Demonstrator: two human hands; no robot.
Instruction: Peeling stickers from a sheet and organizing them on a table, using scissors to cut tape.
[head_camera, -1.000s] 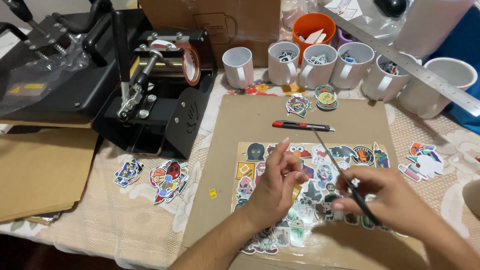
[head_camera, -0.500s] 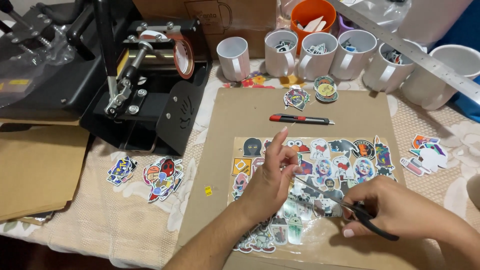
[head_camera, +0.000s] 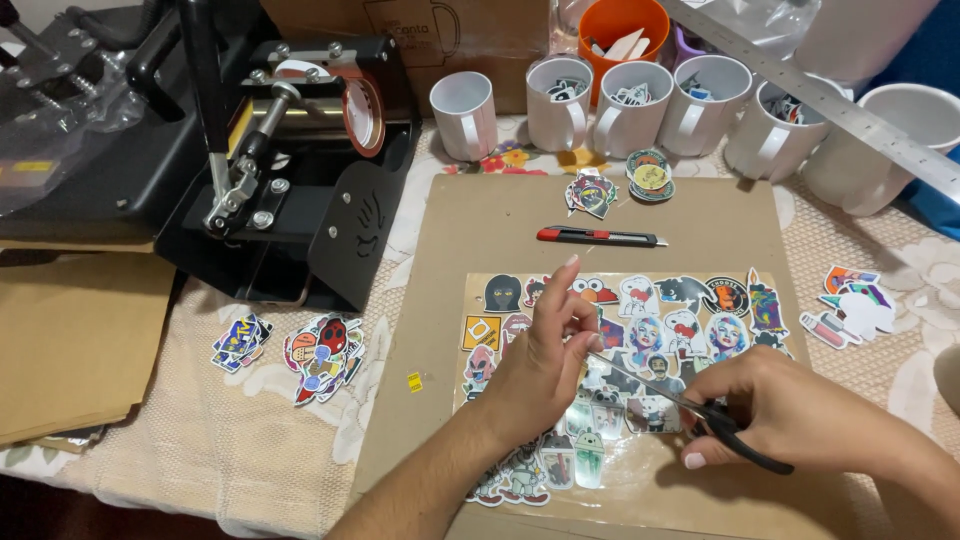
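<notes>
Our left hand (head_camera: 535, 370) pinches the edge of the sticker sheet (head_camera: 625, 350) lying on the cardboard (head_camera: 480, 230); our right hand (head_camera: 790, 415) grips black scissors (head_camera: 690, 408), blades narrowly parted at that edge

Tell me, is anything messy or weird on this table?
A little. The long metal ruler lies tilted across the white mugs' rims rather than flat. Cut sticker piles sit scattered on the tablecloth. Nothing looks spilled or broken.

Sticker sheet (head_camera: 640, 330) partly under both hands; scissors (head_camera: 700, 415) handles hidden in right hand (head_camera: 790, 415).
</notes>
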